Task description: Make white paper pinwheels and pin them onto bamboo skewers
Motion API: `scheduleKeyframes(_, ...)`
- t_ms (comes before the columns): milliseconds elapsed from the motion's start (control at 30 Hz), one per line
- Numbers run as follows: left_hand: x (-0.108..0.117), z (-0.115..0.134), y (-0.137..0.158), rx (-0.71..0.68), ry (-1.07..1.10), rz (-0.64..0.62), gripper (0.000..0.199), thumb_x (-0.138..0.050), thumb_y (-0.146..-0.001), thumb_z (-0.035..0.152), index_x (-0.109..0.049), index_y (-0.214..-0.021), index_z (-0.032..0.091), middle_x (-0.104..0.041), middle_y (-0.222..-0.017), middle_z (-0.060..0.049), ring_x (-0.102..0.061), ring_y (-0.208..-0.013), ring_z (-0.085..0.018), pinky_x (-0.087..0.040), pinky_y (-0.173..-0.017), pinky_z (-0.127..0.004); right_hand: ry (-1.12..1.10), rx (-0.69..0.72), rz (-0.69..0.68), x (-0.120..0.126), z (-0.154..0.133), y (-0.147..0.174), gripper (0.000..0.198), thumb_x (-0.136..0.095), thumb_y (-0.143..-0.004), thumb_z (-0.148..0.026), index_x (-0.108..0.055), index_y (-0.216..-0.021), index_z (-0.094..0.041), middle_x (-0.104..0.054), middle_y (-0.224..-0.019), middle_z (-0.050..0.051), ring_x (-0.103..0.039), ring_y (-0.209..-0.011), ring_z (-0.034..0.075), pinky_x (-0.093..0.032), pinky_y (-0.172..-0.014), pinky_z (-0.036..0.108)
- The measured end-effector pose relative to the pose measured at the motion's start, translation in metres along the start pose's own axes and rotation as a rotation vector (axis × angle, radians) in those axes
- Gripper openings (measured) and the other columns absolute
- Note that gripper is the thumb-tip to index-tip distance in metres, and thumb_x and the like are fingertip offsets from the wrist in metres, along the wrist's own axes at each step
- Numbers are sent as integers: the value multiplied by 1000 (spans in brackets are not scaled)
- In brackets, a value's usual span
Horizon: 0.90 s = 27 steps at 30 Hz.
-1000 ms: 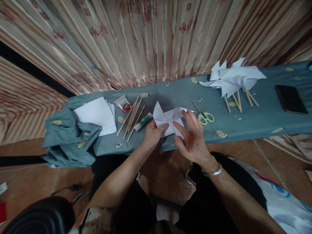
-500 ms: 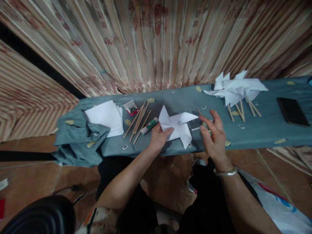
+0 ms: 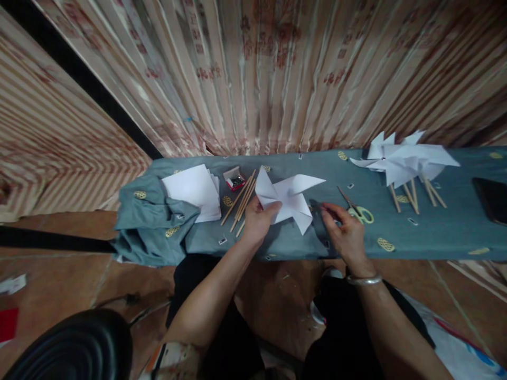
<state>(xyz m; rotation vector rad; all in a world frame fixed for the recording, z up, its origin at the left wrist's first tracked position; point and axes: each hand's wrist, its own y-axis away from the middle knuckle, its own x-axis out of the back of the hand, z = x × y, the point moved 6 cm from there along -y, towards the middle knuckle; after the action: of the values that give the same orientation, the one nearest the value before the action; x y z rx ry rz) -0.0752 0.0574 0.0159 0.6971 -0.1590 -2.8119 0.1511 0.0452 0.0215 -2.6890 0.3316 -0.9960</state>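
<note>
My left hand (image 3: 257, 219) pinches a white folded-paper pinwheel (image 3: 292, 199) at its left side, thumb on top. Its blades stand out around the middle, and no stick shows on it. To its right, clear of the paper, is my right hand (image 3: 345, 232). The thumb and fingertips there are drawn together, and whatever they may hold is too small to make out. Scissors (image 3: 357, 211) with pale yellow-green handles lie just beyond that hand. Thin wooden sticks (image 3: 242, 203) lie left of the pinwheel, partly behind my left hand.
A stack of white paper (image 3: 192, 192) and a small red-and-white box (image 3: 234, 179) of metal bits are at the left of the cloth-covered table (image 3: 277, 245). Several finished pinwheels (image 3: 407, 158) on sticks lie at the right, near a dark phone (image 3: 491, 198). A pleated curtain (image 3: 253, 79) hangs behind.
The view has shifted left. My right hand has moved down and its fingers have come together, leaving the scissors in view. The glue stick and the paper strip no longer show.
</note>
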Motion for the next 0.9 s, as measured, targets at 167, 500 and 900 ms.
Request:
scheduleKeyframes(167,33,38,-16,-128,80,114,26,-80,-54,22,-67,-75,16,-72,-72,0,-64,-65,-14,-51,-70,-27,-59,-20,-85,-28,-11,3,31,-55,-85,-46,-73,-90,-21,-77,-92,8,-70,-79,24,-54,-78,38)
scheduleKeyframes(500,98,116,-25,-401,218,323,42,-86,-52,22,-72,-91,17,-76,-86,-4,-71,-95,-21,-53,-93,-33,-42,331,-353,-105,-110,-38,21,-52,-88,-25,-73,-91,-23,-74,-101,6,-69,-97,23,-52,-90,38)
scheduleKeyframes(900,121,124,-22,-404,206,358,39,-87,-51,25,-72,-87,19,-77,-95,-3,-71,-93,-19,-54,-92,-30,333,635,-548,-212,-152,-81,18,-58,-81,-14,-74,-89,-12,-58,-134,20,-45,-132,33,-36,-111,47)
